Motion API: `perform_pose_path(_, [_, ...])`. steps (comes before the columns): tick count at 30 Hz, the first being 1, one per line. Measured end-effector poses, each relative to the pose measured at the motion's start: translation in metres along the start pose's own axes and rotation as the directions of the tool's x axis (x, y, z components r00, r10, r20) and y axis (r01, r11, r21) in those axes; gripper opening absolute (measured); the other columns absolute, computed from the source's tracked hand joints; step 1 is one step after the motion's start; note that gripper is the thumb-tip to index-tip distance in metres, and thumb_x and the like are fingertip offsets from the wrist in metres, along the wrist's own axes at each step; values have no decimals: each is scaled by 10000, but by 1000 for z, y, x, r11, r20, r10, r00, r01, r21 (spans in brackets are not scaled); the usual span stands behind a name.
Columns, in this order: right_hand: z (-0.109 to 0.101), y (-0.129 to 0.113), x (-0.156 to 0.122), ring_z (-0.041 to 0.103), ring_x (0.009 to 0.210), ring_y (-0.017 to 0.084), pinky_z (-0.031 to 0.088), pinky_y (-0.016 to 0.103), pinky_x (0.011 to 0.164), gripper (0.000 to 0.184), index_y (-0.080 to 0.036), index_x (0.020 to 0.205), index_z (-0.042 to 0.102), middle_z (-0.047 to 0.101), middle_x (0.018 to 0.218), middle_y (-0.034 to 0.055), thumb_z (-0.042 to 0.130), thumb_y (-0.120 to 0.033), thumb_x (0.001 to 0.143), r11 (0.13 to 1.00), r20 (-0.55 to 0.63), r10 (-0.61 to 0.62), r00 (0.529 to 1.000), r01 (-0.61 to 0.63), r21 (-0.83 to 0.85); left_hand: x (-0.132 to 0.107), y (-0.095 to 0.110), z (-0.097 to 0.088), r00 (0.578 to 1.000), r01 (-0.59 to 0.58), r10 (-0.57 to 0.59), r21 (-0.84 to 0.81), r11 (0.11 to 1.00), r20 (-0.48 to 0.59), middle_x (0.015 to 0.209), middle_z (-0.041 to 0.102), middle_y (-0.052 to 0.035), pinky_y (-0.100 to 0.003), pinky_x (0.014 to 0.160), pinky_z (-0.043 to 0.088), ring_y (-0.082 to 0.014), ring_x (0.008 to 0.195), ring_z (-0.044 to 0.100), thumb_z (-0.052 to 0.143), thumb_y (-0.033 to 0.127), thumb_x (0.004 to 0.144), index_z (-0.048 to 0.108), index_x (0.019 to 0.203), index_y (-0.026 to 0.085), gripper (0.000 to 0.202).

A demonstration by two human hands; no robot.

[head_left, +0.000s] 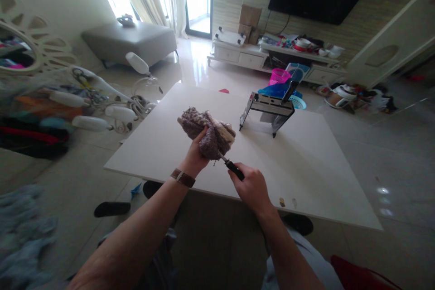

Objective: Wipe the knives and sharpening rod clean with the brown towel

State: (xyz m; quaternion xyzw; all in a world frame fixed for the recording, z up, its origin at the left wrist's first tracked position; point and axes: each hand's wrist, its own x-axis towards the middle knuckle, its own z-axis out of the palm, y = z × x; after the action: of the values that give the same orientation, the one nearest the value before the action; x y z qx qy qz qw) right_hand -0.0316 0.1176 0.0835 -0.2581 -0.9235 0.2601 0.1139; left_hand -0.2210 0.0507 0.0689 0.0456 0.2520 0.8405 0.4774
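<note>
Above the white table (159,145), my left hand (198,150) is closed on a bunched, fuzzy knitted cloth (192,122) in grey-purple and cream. Part of the cloth folds down over the metal end of a black-handled tool (234,170). My right hand (251,186) grips that handle, with the fingers wrapped round it. A short length of metal shows between handle and cloth; the rest is hidden, so I cannot tell the kind of tool. A brown watch strap (182,177) circles my left wrist.
A metal-framed device with a black lever (268,102) stands at the table's back right. Behind it are a pink basket (279,76) and a light-blue basket (298,102). Two small items, including a yellowish one (282,202), lie near the front edge. A lamp with white shades (137,62) stands left.
</note>
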Motion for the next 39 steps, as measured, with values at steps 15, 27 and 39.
perform_pose_path(15, [-1,-1,2,700,745,211,369,284,668,196,-233,923,725,765,801,52,592,-365,980,1000,4,0,1000,0,-13,1,-19,-2,991,92,-96,-43,995,-88,1198,755,-147,-442,1167,452,-292,1257,654,623,361,968,692,1240,86,393])
perform_pose_path(27, [-6,-2,1,738,833,216,415,272,690,203,-271,1039,758,800,917,42,594,-380,988,1000,14,-17,1000,17,-1,2,10,1,1000,-27,27,8,1000,-10,1287,722,-143,-492,1195,416,-302,1323,602,550,421,998,647,1333,118,462])
perform_pose_path(39, [-10,3,0,740,868,219,443,276,720,192,-287,1065,769,804,950,38,615,-366,981,1000,16,-19,1000,19,7,6,41,-5,993,-105,103,47,993,54,1374,677,-123,-486,1183,430,-286,1383,550,458,468,1026,656,1312,151,470])
